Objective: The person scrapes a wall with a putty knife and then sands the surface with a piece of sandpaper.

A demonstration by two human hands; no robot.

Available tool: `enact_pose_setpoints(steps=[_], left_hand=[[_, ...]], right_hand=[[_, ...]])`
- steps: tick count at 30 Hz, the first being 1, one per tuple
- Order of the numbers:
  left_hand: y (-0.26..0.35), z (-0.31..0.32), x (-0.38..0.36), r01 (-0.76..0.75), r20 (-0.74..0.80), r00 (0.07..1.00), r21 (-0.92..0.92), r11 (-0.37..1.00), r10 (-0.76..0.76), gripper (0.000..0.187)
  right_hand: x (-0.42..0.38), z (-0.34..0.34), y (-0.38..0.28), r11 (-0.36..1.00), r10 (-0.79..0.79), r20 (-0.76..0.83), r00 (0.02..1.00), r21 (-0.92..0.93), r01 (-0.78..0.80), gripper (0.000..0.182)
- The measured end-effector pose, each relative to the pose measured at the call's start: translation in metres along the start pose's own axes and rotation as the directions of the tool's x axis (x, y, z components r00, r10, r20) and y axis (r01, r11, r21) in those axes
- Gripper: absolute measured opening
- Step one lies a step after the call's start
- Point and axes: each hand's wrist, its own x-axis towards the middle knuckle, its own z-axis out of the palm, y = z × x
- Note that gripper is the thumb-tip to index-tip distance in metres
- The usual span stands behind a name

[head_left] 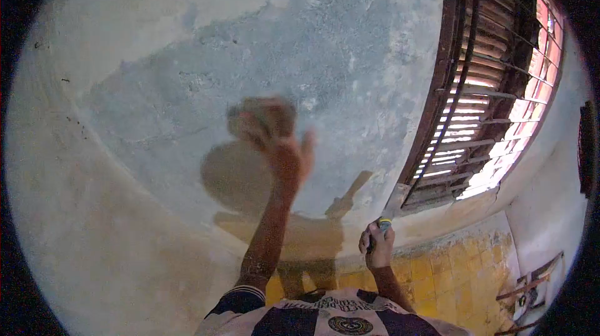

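While the right hand point(379, 251) closes its grip round a putty knife point(386, 224) below the window point(484, 86), blade raised, the left hand point(289, 156), left of it, clasps a blurred pad point(285, 116) at the wall point(350, 42), likely for broad contact.

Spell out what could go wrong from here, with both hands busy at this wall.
The scraper in the right hand appears close to the window frame; a careless swing might knock or scratch it.

The left hand is a blur over the patchy grey wall, with a dark, indistinct pad; fingertips could scrape the surface, or the pad might slip.
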Motion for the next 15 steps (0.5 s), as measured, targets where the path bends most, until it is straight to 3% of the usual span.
enact_pose_setpoints(steps=[1,4,7,9,11,13,15], left_hand=[[0.015,-0.008,-0.017,-0.037,0.184,0.982,-0.036,0.999,0.043,0.089],[0.009,-0.026,-0.018,-0.118,0.326,0.939,0.002,0.993,0.111,0.090],[-0.046,-0.015,0.012,0.058,-0.068,0.996,0.004,0.998,-0.058,0.090],[-0.085,-0.008,0.025,0.180,-0.071,0.979,-0.130,0.975,-0.190,0.090],[-0.099,-0.005,0.019,0.200,-0.052,0.977,-0.126,0.972,-0.208,0.089],[-0.060,-0.019,-0.014,0.124,0.025,0.992,0.016,0.992,-0.124,0.089],[-0.034,-0.045,-0.036,0.067,0.326,0.944,-0.055,0.996,-0.046,0.087]], right_hand=[[0.001,0.002,0.000,0.999,0.001,0.042,0.999,-0.033,0.000,0.014],[0.008,0.015,0.005,0.995,0.002,0.135,0.991,-0.095,0.011,0.016],[0.000,0.032,0.013,0.991,0.037,0.142,0.989,-0.130,-0.018,0.016],[-0.004,0.039,0.020,0.986,0.062,0.167,0.984,-0.162,-0.035,0.016],[-0.004,0.035,0.036,0.980,0.047,0.172,0.984,-0.201,-0.011,0.016],[-0.006,0.043,0.045,0.984,0.090,0.176,0.980,-0.167,-0.060,0.013],[-0.006,0.061,0.043,0.986,0.166,0.175,0.970,-0.061,-0.157,0.009]])
